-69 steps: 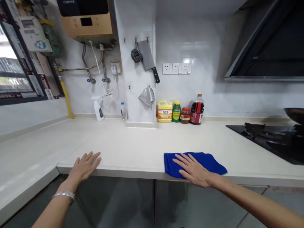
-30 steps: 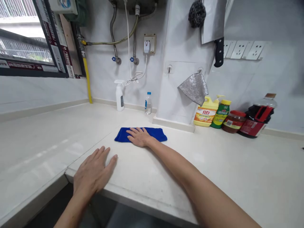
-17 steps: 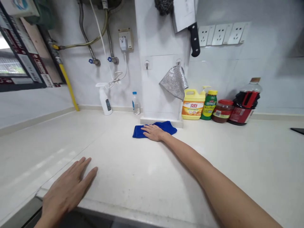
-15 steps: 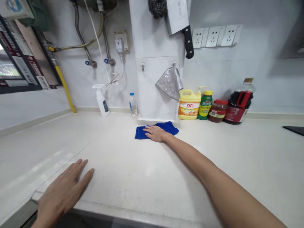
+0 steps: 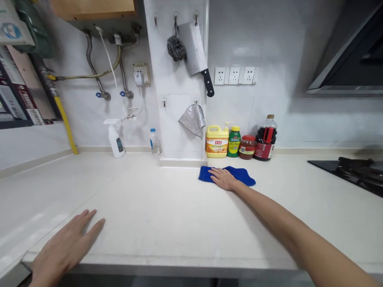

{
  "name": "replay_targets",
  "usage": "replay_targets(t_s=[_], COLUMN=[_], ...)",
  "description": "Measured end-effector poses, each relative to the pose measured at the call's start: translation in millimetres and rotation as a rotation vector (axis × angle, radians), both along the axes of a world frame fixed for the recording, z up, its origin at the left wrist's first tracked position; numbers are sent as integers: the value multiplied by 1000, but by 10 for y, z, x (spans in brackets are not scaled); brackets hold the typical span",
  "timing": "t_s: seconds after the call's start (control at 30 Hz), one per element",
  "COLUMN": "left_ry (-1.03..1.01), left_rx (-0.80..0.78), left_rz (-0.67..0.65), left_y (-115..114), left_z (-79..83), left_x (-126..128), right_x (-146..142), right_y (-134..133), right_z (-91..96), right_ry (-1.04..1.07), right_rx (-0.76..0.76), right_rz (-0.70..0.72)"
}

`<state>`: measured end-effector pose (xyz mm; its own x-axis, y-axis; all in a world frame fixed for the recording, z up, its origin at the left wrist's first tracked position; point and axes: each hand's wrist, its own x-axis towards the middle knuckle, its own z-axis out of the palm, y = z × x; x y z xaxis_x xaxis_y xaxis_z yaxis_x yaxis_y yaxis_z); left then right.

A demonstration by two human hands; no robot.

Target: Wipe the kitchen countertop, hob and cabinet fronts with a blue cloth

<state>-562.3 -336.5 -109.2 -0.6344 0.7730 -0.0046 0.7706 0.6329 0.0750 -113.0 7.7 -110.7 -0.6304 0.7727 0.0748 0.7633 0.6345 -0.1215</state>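
Spread flat, the right grip (image 5: 223, 179) half hid the cloth (image 5: 243, 175); the left grip (image 5: 64, 248) lay spread on the surface (image 5: 167, 207), left of the cloth.

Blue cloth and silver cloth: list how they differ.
Colour: the blue cloth is matt deep blue; the silver cloth is shiny metallic grey.
Pose: the blue cloth lies flat on the counter; the silver cloth hangs from a wall hook, drooping in folds.
Contact: the right hand rests flat on the blue cloth; nothing touches the silver cloth.
Both are soft cloths.
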Motion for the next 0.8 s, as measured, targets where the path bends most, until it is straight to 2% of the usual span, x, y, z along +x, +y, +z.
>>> replay_targets(t_s=[0.1,0.23,0.43,0.53,0.63,0.8], left_ry=[5,3,7,-8,-28,-40], left_rx=[-2,10,39,70,94,139], left_rz=[-9,3,29,40,47,43], left_y=[13,10,-18,-11,-2,-9], left_z=[20,68,129,113,88,73], left_x=[9,84,278,307,299,309], right_x=[352,729,1022,1007,865,330], right_y=[-160,-495,-1183,-1605,-2025,-2488], right_z=[-21,-70,-198,-233,-226,-104], right_ry=[-23,-65,-70,-101,-135,-155], right_rx=[20,36,106,107,103,30], right_rz=[-85,-130,-69,-72,-37,31])
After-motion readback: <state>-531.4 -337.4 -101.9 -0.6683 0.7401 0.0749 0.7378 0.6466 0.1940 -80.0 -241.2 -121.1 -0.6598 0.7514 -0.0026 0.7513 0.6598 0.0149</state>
